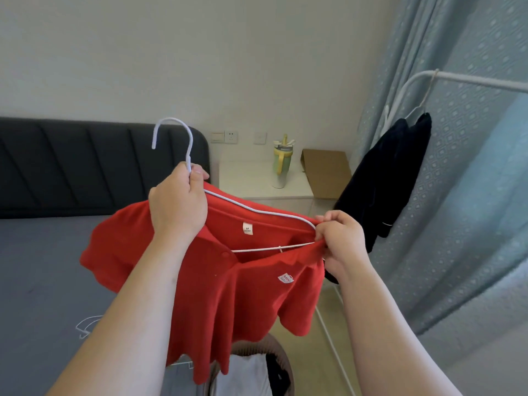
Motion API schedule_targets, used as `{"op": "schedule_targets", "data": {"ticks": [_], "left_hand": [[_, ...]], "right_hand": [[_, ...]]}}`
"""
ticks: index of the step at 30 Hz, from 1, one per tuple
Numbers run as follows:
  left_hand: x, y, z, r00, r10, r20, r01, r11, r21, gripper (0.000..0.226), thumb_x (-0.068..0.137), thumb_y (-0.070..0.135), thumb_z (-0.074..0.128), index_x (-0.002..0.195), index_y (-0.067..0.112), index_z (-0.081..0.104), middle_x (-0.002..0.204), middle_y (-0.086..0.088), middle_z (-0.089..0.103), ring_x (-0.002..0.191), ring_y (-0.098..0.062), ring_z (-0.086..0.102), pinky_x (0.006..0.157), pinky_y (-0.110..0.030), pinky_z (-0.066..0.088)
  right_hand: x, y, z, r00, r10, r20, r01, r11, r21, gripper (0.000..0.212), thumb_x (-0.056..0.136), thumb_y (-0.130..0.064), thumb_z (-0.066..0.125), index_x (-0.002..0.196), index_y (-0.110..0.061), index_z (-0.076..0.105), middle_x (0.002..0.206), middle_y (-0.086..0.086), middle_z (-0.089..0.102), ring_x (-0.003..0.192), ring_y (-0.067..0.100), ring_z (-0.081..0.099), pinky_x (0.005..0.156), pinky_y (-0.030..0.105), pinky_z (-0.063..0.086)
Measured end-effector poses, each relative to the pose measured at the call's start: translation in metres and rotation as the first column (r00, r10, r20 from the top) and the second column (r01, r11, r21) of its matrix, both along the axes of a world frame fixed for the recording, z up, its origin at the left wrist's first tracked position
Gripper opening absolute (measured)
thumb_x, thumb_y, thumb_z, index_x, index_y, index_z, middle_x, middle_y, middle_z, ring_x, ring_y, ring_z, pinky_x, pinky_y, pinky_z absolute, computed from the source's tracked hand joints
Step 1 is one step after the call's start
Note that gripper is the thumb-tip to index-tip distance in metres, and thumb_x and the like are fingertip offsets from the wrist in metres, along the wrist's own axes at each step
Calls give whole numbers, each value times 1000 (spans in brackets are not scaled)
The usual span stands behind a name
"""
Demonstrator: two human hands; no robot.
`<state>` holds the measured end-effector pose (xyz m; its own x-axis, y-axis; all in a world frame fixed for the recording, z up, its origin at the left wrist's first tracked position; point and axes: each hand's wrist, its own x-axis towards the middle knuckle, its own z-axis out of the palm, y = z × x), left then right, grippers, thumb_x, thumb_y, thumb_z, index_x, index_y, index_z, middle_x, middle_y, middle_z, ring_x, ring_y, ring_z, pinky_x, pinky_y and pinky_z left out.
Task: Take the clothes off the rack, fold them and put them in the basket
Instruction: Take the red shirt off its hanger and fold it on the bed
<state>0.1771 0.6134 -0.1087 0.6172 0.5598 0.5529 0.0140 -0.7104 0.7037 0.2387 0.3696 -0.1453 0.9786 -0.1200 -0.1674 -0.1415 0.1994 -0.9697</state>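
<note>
A red polo shirt hangs on a white hanger in front of me. My left hand grips the hanger at the base of its hook. My right hand pinches the shirt's shoulder at the hanger's right end. A dark garment hangs from another hanger on the white rack at the right. Below the shirt stands a brown basket with folded light and dark clothes inside.
A bed with a grey sheet and dark headboard fills the left; white hangers lie on it. A white nightstand holds a cup and a cardboard box. Blue curtains hang behind the rack.
</note>
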Motion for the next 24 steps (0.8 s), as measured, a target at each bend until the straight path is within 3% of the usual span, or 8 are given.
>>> {"op": "schedule_targets", "data": {"ticks": [3, 5, 9, 13, 14, 17, 21, 24], "left_hand": [[-2, 9, -2, 1000, 15, 14, -14, 997, -72, 35, 105, 33, 33, 94, 22, 65, 68, 10, 55, 72, -16, 58, 77, -42, 50], [-4, 13, -3, 999, 43, 13, -42, 995, -92, 35, 105, 32, 33, 95, 22, 65, 69, 10, 55, 75, -19, 59, 79, -43, 50], [-5, 18, -5, 996, 85, 0, -84, 980, -180, 37, 105, 33, 33, 97, 18, 66, 80, 13, 58, 84, -17, 56, 77, -33, 40], [-3, 21, -11, 997, 64, -38, -73, 958, -278, 37, 105, 37, 37, 100, 15, 66, 93, 10, 63, 89, -11, 54, 79, -26, 35], [-3, 22, -14, 998, 22, -65, -39, 961, -275, 36, 104, 38, 39, 99, 15, 65, 94, 9, 64, 90, -11, 56, 79, -27, 36], [-4, 27, -25, 982, -116, -149, 72, 958, -277, 33, 100, 44, 48, 95, 16, 65, 86, 5, 67, 84, -14, 61, 74, -29, 40], [-18, 40, -38, 933, -289, -213, 192, 904, -383, 19, 84, 42, 73, 95, 28, 68, 83, 8, 68, 79, -7, 65, 67, -23, 45], [-31, 51, -46, 876, -391, -282, 235, 858, -457, 44, 73, 12, 83, 105, 36, 65, 94, 3, 65, 83, -14, 66, 64, -22, 50]], "right_hand": [[3, 0, -9, 984, 92, -153, -36, 943, 331, 42, 45, 21, 29, 56, -18, 41, 76, 8, 54, 61, 23, 51, 52, 28, 37], [3, 3, -14, 968, 194, -161, -118, 913, 391, 44, 41, 19, 30, 56, -18, 46, 75, 7, 49, 60, 23, 50, 60, 31, 39], [0, 5, -13, 925, 379, -18, -372, 916, 154, 58, 53, 25, 32, 74, -17, 66, 96, 9, 66, 92, 28, 66, 73, 36, 44], [-7, 17, -3, 849, 517, 107, -503, 854, -130, 19, 81, -6, 70, 93, -21, 66, 105, -1, 72, 90, 15, 67, 76, 33, 42], [-9, 21, -1, 853, 509, 117, -493, 858, -145, 11, 87, -24, 73, 94, -20, 65, 103, 0, 73, 82, 15, 66, 72, 32, 42], [-11, 35, 2, 927, 356, 118, -338, 930, -147, 41, 93, -57, 59, 96, -17, 68, 95, 3, 76, 62, 14, 59, 55, 25, 39], [-8, 43, 4, 985, 78, 155, -63, 993, -103, 50, 97, -63, 48, 85, -18, 66, 82, 2, 74, 51, 10, 56, 49, 24, 45], [-6, 53, 1, 988, 38, 147, -14, 987, -157, 54, 99, -63, 42, 75, -18, 60, 76, 2, 73, 49, 16, 55, 50, 27, 40]]}}
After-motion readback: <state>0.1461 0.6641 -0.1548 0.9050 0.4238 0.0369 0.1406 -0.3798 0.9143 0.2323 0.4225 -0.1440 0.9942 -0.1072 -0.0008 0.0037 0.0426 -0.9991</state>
